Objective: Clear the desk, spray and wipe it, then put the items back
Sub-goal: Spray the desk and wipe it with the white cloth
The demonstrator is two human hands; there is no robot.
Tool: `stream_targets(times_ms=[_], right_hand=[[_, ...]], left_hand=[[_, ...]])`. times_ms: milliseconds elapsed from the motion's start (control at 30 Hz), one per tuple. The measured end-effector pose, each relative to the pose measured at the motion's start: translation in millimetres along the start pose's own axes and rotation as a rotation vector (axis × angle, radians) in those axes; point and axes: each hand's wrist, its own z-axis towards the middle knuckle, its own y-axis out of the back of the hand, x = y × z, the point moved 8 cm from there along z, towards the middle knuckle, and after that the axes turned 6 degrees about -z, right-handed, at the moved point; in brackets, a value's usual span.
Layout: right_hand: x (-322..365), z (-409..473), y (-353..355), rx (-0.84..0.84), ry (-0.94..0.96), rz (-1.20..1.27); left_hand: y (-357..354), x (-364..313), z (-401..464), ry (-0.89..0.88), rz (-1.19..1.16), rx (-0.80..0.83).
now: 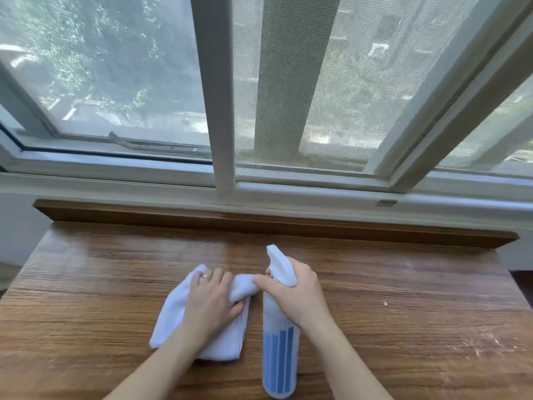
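The desk (403, 307) of brown wood stands under a window (259, 96). Near its middle lies a white cloth (176, 310), gripped at its top fold by the left hand (212, 298). Just right of the cloth, the right hand (294, 293) grasps the neck of a spray bottle (279, 359) holding blue liquid.

Glossy wood-grain desk (115, 284), fluffy white cloth (173, 313), translucent plastic bottle (279, 356)
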Motion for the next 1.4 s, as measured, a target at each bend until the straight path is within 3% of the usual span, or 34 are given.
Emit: stream_targets(times_ms=[133, 400, 800, 933, 1400], right_hand=[[4.3, -5.1, -2.7, 0.009, 0.023, -0.01], [-0.6, -15.5, -0.6, 0.025, 0.007, -0.015], [-10.8, -24.6, 17.0, -0.005, 0.01, -0.039], [-9.7, -26.2, 18.3, -0.006, 0.014, -0.047], [0.6, -63.9, -7.9, 0.02, 0.054, -0.046]], left_hand=[[0.5, -5.3, -19.9, -0.033, 0.015, -0.033], [-0.8, 0.1, 12.9, -0.085, 0.068, 0.048], [-7.4, 24.3, 82.9, 0.172, 0.046, 0.155], [-6.1, 21.4, 67.3, 0.138, 0.062, 0.179], [4.5, -9.2, -67.4, -0.039, 0.067, -0.033]])
